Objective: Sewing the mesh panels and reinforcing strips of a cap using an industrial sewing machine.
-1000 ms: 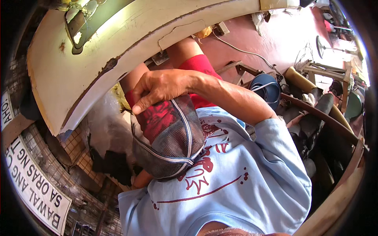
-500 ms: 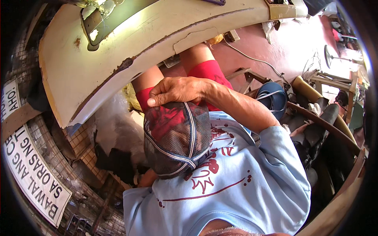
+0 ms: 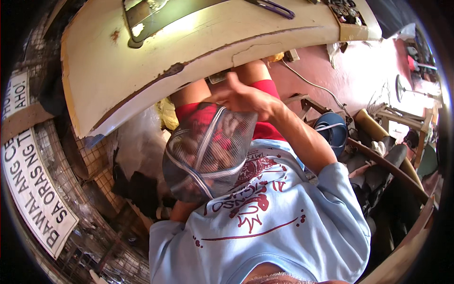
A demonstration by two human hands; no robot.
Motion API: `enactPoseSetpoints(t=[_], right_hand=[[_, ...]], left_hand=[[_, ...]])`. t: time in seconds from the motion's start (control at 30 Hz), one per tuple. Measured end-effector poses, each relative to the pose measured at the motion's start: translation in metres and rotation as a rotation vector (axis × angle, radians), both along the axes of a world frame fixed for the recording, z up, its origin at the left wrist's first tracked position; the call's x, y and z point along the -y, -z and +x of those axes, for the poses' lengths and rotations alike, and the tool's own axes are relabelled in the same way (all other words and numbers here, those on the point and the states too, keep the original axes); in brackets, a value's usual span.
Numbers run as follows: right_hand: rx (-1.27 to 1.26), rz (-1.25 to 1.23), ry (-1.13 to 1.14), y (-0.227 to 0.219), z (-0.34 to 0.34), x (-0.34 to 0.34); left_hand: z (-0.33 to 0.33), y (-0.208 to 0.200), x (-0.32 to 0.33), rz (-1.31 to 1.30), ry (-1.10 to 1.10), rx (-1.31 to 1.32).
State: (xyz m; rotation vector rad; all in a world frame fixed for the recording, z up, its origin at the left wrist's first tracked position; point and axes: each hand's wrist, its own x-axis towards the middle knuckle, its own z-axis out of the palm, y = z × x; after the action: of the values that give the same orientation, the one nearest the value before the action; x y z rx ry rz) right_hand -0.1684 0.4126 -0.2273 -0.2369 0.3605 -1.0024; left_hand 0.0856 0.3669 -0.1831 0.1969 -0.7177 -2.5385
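Note:
A black mesh bag (image 3: 189,142) with white-and-dark striped trim is held over my lap, in front of my light blue shirt. Inside it is my left hand (image 3: 220,156), seen only dimly through the netting; its curled fingers bear the bag from within. My right hand (image 3: 253,99) is over the far edge of the bag, one digit raised and the others stretched out, a little blurred. Its fingers are beside the mesh rim; whether they touch it is unclear.
Ahead stands a worn cream worktable (image 3: 189,61) with a chipped edge. On it are a dark metal machine plate (image 3: 142,26), a purple-handled tool (image 3: 274,8) and a box of small parts (image 3: 347,16). A blue strapped item (image 3: 331,132) lies right; wire mesh with signs (image 3: 40,199) is left.
My right hand has let go of the mesh and opened, shifting right and slightly up. The bag has tilted and spread wider over my left hand. The view has shifted, showing more of the tabletop.

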Motion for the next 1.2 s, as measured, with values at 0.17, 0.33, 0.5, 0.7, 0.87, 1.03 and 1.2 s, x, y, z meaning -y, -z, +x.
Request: enactPoseSetpoints(t=[0.17, 0.33, 0.5, 0.7, 0.87, 1.03, 1.2], right_hand=[[0.094, 0.03, 0.301, 0.021, 0.022, -0.045], [0.256, 0.047, 0.419, 0.026, 0.047, -0.055], [-0.008, 0.21, 0.508, 0.018, 0.044, -0.055], [0.001, 0.147, 0.571, 0.015, 0.035, -0.06], [0.055, 0.142, 0.624, 0.009, 0.041, -0.058], [0.048, 0.217, 0.639, 0.005, 0.047, -0.057], [0.033, 0.221, 0.634, 0.012, 0.047, -0.058]], left_hand=[[-0.026, 0.003, 0.003, -0.007, -0.192, 0.033], [-0.033, 0.013, 0.015, 0.221, -0.385, 0.193], [-0.022, 0.026, 0.03, 0.194, -0.301, 0.019], [0.0, 0.033, 0.028, 0.294, -0.306, -0.021], [-0.002, 0.045, 0.017, -0.019, -0.271, 0.42], [-0.014, 0.043, 0.008, 0.598, -0.18, -0.239], [-0.019, 0.019, 0.01, 0.565, -0.177, -0.213]])
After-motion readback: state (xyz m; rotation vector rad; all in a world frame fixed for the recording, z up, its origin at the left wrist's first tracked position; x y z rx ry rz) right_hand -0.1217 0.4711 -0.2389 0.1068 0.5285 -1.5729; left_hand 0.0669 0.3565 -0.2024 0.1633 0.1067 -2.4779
